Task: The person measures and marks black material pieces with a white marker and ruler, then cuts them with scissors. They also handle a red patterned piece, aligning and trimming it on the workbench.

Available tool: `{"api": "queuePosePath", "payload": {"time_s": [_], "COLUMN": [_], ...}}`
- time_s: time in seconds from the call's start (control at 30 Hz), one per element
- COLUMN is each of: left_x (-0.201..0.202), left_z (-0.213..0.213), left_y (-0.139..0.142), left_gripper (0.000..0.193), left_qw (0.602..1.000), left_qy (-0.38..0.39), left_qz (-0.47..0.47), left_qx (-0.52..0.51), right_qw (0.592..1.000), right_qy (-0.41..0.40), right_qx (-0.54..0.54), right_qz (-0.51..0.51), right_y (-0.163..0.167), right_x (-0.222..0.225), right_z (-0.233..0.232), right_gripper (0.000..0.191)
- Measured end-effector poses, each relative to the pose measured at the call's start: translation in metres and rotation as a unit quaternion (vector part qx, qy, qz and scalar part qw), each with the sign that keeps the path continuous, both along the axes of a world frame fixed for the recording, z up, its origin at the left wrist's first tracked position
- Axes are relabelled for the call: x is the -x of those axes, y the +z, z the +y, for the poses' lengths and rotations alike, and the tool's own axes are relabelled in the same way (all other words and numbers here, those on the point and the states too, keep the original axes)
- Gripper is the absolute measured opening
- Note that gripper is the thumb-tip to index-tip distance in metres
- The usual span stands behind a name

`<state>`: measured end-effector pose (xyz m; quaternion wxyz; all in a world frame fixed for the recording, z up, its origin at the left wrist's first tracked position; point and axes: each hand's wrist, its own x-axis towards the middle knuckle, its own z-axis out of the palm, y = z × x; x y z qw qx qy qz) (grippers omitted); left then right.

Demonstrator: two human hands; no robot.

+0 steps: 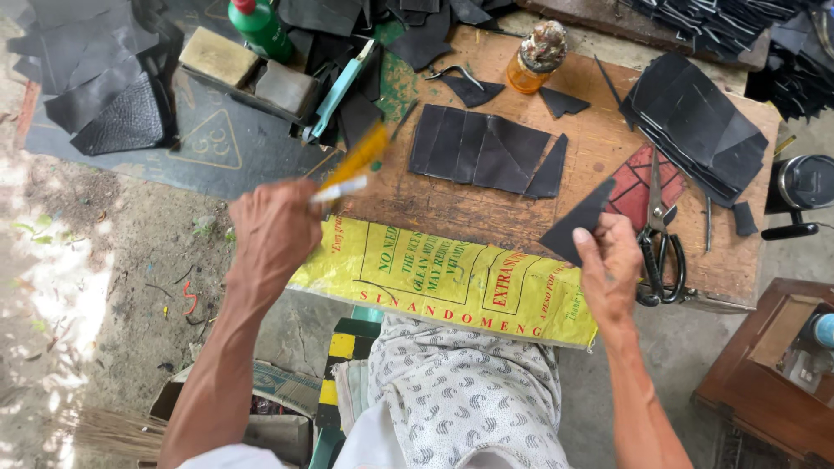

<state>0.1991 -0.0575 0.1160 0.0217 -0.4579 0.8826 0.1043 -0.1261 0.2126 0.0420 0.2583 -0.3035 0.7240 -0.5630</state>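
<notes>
Above bench — right hand pinching (fingers) black piece

Looks like a small open-air leather workshop — a worn wooden workboard with cut black leather pieces across its middle, scissors near its right edge, a glue jar at its far edge, dirt floor underneath.

L hand fisted, R hand pinching.

Bare dirt floor, sun-dappled at left. Worn wooden worktable in centre. Dark mat upper left. Brown wooden cabinet lower right.
</notes>
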Motion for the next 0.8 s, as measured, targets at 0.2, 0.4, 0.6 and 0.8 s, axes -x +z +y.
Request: {"api": "queuePosePath", "payload": {"time_s": [0.2,0.4,0.6,0.8], "left_x": [-0.014,-0.042,-0.059,-0.073], "left_z": [0.006,0.033,0.052,0.054], "left_y": [0.009,0.018,0.004,-0.012], "left_gripper": [0.013,0.019,0.025,0.023], "left_qw": [0.96,0.966,0.902,0.883], "left_qy": [-0.006,0.126,0.253,0.287], "left_qz": [0.252,0.227,0.309,0.326], "left_qx": [0.119,-0.018,-0.163,-0.177], "right_qw": [0.996,0.986,0.967,0.958], "right_qy": [0.045,0.132,0.23,0.18], "right_qx": [-0.017,-0.081,-0.025,-0.162], "right_qz": [-0.079,-0.069,0.105,0.15], "right_y": [0.009,0.03,0.061,0.059], "right_x": [-0.037,-0.062,-0.08,-0.103], "right_z": [-0.026,-0.065,-0.159,-0.256], "right_gripper": [0.023,0.023,0.033,0.044]}}
